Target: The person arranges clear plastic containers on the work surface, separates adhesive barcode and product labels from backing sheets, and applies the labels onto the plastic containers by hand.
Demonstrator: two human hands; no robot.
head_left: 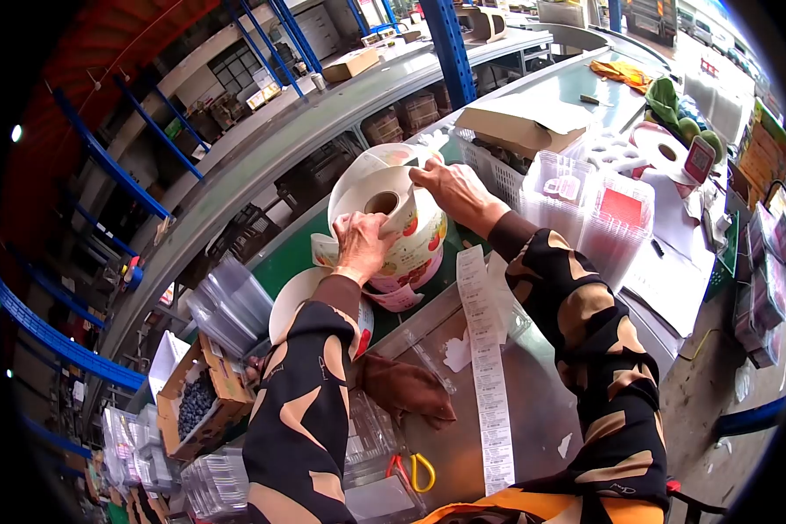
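Observation:
In the middle of the head view stands a stack of large rolls of printed fruit labels [419,253], the top one white with a brown cardboard core. My left hand [362,244] is closed on the near left side of the top label roll [391,188], fingers curled at its core. At the roll's far right edge, my right hand [458,194] pinches the outer layer of the roll; its fingertips are partly hidden. Loose label strips curl around the stack. A long strip of small white printed stickers [489,393] runs down the metal table just right of the rolls.
A brown cloth [404,387] and yellow-handled scissors [423,472] lie near my body. Clear plastic boxes [585,210] are stacked at right beside an opened carton [522,122]. At left stands a cardboard box of dark berries [198,406]. A conveyor [323,113] runs behind.

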